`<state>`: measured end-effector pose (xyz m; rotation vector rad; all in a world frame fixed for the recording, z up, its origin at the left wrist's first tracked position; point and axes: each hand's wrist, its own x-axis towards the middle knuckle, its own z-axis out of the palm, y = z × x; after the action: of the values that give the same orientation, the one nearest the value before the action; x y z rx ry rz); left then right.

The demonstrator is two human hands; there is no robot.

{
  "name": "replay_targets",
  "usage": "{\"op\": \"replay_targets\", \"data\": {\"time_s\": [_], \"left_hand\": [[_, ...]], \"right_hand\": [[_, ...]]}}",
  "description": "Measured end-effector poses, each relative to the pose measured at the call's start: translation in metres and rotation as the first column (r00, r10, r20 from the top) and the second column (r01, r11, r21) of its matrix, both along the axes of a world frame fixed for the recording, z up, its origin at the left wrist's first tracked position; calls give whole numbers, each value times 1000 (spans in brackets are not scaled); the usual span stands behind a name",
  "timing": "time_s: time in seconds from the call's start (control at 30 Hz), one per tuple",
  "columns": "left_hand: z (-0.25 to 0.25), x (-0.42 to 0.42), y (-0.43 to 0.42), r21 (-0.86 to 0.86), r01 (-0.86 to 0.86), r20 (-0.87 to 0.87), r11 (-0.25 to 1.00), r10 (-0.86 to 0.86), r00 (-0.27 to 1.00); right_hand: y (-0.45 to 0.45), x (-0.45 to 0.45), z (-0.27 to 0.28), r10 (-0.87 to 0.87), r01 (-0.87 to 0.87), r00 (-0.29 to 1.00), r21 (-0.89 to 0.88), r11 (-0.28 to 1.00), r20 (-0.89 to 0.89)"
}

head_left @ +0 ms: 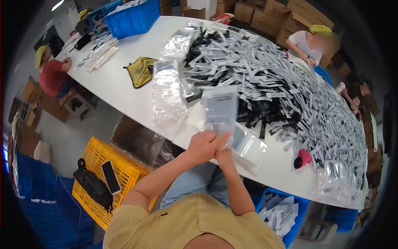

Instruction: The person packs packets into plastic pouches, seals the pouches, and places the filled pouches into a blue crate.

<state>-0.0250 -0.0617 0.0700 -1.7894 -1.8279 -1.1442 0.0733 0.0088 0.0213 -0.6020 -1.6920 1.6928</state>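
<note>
Clear pouch (pixel 220 108), lower end behind fingers (pixel 222 139)

The single view is from a camera worn on the person's head, facing forward and steeply down, its wide, curved picture darkening at the edges. The wearer's shirt (pixel 186 218) fills six o'clock, very near the lens. The fingers (pixel 220 140) lie somewhat farther off, just from centre toward five o'clock. The tabletop (pixel 132 49) stretches from eleven o'clock round to four, and cartons (pixel 263 23) stand far off at one o'clock.
</note>
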Motion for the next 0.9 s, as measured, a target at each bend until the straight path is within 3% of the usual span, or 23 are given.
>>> {"op": "replay_targets", "data": {"time_s": [0.03,0.07,0.13,0.17,0.2,0.3,0.37,0.4,0.5,0.53,0.6,0.77,0.9], "left_hand": [[-4,0,1,-3,6,-26,1000,-6,1000],[-5,-7,3,-23,-36,55,999,37,998],[-2,-20,4,-92,-115,219,989,133,967],[-1,-19,3,-101,-111,197,989,130,972],[6,-15,1,-109,-109,175,988,127,976],[2,-2,-1,-139,-33,45,990,40,998],[5,1,-7,-258,-47,-25,965,42,999],[8,-3,-6,-228,-79,30,971,88,996],[11,-5,-5,-178,-12,32,984,18,999],[14,3,-6,-236,12,-18,972,-17,1000],[11,15,-4,-206,-2,-46,979,-8,999],[7,4,-2,-277,-33,-9,960,31,999],[17,7,-5,-341,64,115,938,-26,993]], "right_hand": [[-5,-1,15,30,-22,997,-99,995,75],[-8,-1,26,67,-38,988,-201,979,142],[-15,2,30,77,-64,986,-91,994,148],[-20,4,29,84,-79,984,-41,996,155],[-15,-1,23,-78,51,994,318,947,73],[10,-8,-13,-165,173,985,459,871,-57],[10,4,-2,1,-15,993,123,992,115],[7,8,6,107,-96,979,-69,993,172],[4,6,25,60,-60,998,-215,975,-3],[10,2,17,-19,19,1000,-23,1000,0],[15,-5,4,-176,181,983,353,918,-44],[14,-12,9,-150,156,988,253,955,-44],[17,-16,7,-175,195,980,262,945,-96]]}}
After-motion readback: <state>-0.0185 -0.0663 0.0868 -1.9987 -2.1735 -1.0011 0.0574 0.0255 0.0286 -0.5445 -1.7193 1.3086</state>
